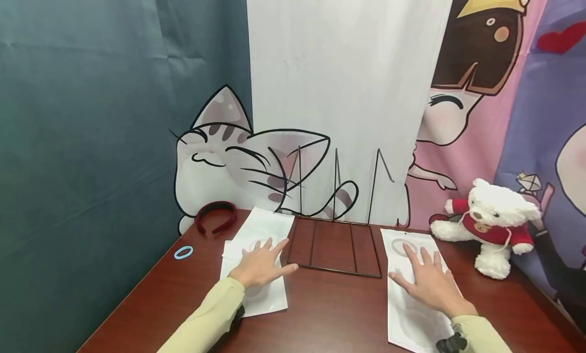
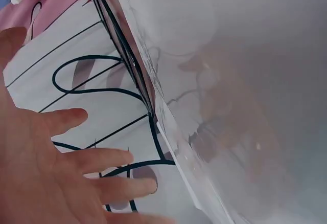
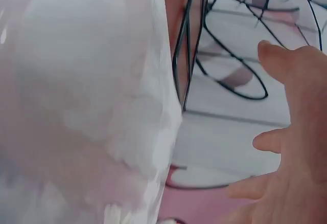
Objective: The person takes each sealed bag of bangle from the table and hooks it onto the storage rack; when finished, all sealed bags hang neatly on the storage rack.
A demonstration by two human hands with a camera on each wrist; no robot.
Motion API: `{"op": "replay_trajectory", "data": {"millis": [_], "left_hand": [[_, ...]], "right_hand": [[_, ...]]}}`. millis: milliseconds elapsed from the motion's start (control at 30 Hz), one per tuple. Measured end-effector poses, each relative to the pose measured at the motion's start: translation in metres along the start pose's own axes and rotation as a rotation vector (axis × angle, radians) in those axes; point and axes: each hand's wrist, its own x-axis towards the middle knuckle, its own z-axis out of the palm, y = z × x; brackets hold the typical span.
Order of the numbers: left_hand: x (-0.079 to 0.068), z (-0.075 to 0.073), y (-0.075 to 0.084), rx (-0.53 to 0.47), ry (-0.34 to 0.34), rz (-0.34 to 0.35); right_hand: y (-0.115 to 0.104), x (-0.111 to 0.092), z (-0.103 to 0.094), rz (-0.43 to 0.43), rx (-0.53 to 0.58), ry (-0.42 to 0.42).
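Fingers splayed, gripping nothing: left hand, right hand over white packets, wire rack between, teddy at right

Soft, even light fills the head view, which is fairly crisp. The wrist views look dimmer; there the left packet and right packet blur, their glossy surfaces carrying hazy reflections and small glints.

No words or numbers can be read. The gold patch on the teddy bear's red shirt is too small to read.
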Motion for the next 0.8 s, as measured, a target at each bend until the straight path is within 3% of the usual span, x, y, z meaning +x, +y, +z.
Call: {"op": "replay_trajectory", "data": {"millis": [233,400,600,800], "left_hand": [[0.014,-0.004,-0.004,-0.106,-0.030,0.110],[0.028,0.002,-0.008,-0.219,-0.031,0.167],[0.044,0.009,-0.009,-0.341,-0.056,0.142],[0.056,0.012,-0.006,-0.310,-0.041,0.091]], "right_hand": [[0.042,0.004,-0.004,-0.093,0.131,-0.005],[0.066,0.000,-0.002,-0.059,0.128,-0.042],[0.080,-0.005,0.000,-0.027,0.113,-0.046],[0.086,-0.007,0.001,-0.039,0.077,-0.029]]}}
